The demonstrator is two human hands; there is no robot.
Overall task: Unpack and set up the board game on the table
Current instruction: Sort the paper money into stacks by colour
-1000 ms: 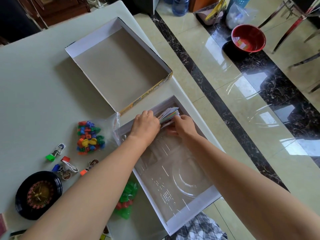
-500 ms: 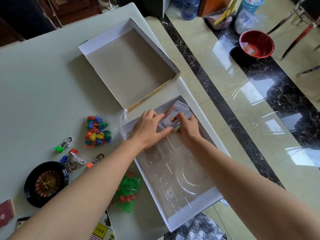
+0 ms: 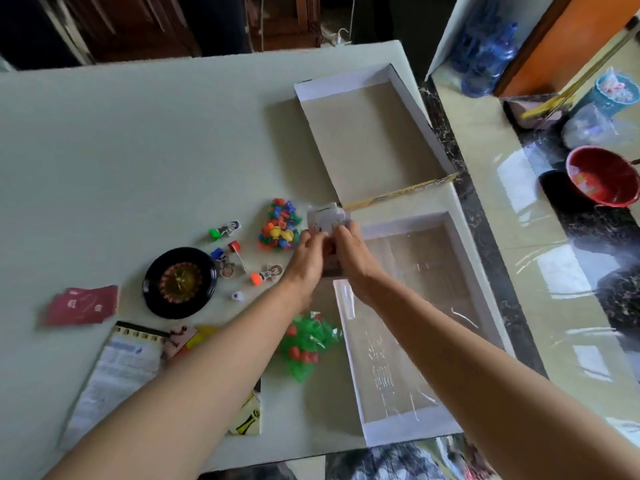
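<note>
Left hand (image 3: pixel 306 259) and right hand (image 3: pixel 355 261) both grip the cards (image 3: pixel 325 216) over the box (image 3: pixel 408 432) corner. They look light and slippery, so best squeezed by the edges.

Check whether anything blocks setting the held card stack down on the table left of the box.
Yes. The left hand and right hand hold the card stack beside the bag of coloured pieces; standee tokens and the roulette wheel lie further left. Bare table shows beyond them.

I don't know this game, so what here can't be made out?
Head view only:
Card stack: print motion-blurred, lower part covered by the left hand and right hand gripping it.
Leaflet: text blurred, too small.
Yellow printed sheet: mostly under the left forearm.
</note>
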